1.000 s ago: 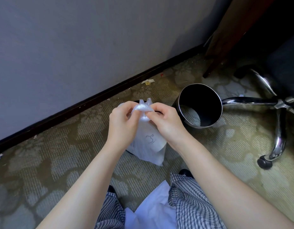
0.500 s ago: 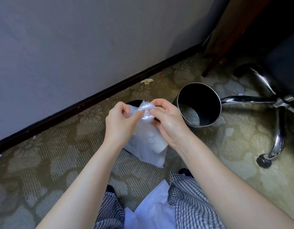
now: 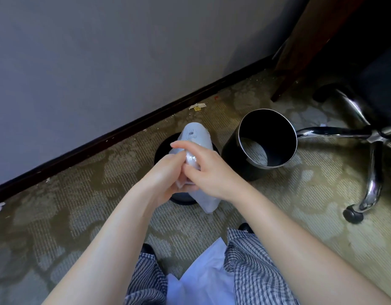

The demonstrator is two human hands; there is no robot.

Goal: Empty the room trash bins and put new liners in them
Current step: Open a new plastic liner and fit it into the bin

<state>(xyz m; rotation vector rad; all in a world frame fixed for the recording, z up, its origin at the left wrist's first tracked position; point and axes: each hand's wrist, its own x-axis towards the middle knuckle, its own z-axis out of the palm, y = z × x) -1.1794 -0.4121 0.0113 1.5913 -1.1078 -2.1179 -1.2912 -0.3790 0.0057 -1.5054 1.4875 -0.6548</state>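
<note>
Where the two hands meet at centre frame, the left hand (image 3: 165, 176) and the right hand (image 3: 212, 172) both grasp a translucent white liner bag (image 3: 195, 137), one end rising above the fingers and the other hanging below. The black trash bin (image 3: 235, 160) sits on the carpet just right of the bag, its open mouth toward the camera. A chrome chair base (image 3: 373, 172) occupies the right edge.

Dim soft daylight, deep shadow top right, glare on chrome chair legs (image 3: 372, 183), wide-angle edge bending
</note>
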